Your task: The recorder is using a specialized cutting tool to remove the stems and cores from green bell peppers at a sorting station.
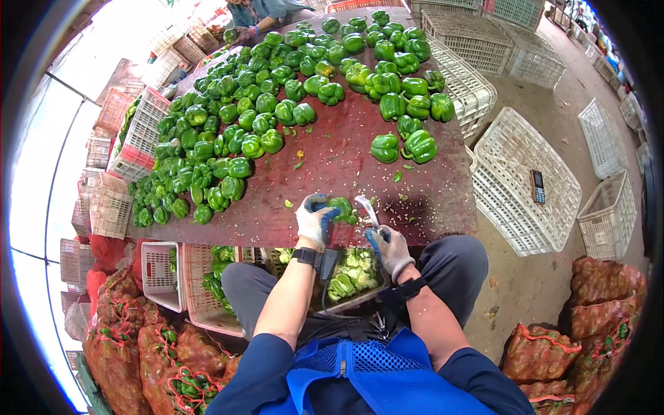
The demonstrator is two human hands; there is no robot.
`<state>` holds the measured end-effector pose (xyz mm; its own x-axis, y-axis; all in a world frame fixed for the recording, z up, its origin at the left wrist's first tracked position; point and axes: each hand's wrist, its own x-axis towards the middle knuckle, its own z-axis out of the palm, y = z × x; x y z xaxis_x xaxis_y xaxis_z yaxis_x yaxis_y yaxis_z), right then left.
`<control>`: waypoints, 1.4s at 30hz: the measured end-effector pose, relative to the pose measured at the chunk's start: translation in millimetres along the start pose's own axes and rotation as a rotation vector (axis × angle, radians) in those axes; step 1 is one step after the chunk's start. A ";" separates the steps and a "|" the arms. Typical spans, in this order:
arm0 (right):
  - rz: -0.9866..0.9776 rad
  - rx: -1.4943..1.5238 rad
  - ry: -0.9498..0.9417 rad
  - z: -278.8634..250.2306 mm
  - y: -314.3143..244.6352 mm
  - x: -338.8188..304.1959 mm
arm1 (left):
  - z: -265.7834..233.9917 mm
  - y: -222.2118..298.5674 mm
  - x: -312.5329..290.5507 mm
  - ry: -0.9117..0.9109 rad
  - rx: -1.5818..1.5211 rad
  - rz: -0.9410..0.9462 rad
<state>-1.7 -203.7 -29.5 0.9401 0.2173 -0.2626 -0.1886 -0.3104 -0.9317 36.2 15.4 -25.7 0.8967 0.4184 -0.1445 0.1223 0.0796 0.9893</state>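
My left hand (pixel 315 220), in a white glove with blue fingers, is closed around a green bell pepper (pixel 342 209) above the table's near edge. In my gloved right hand (pixel 389 249) is a small knife (pixel 366 207); its pale, curved blade points up beside the pepper without visibly touching it. Many loose green bell peppers (pixel 266 102) spread over the dark red table (pixel 311 166), mostly on its left and far side. A few sit nearer on the right, among them one pepper (pixel 420 146). Seeds and green scraps dot the surface in front of my hands.
Below the table edge, a crate holds cut pepper pieces (pixel 360 271) between my knees. More crates stand left, including a white crate (pixel 160 273). At right, a phone (pixel 538 187) lies on an upturned crate (pixel 508 149). Filled mesh sacks (pixel 117 339) flank me. Another person (pixel 266 12) works across the table.
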 end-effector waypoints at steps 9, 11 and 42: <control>0.199 0.855 -0.243 4.4 -23.5 3.1 | -6.3 51.0 -62.8 -0.328 -0.155 -0.192; 0.192 0.803 -0.257 2.8 -24.8 4.9 | -3.0 57.5 -67.5 -0.391 -0.025 -0.156; -0.053 0.602 -0.270 7.5 -27.1 -0.6 | -11.8 52.7 -82.8 -0.297 0.058 -0.113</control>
<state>0.7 -188.5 -5.9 0.8630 0.4667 -0.1935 -0.3438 0.2619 -0.9018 -36.7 -4.4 38.2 0.9600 0.1266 -0.2498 0.2446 0.0554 0.9680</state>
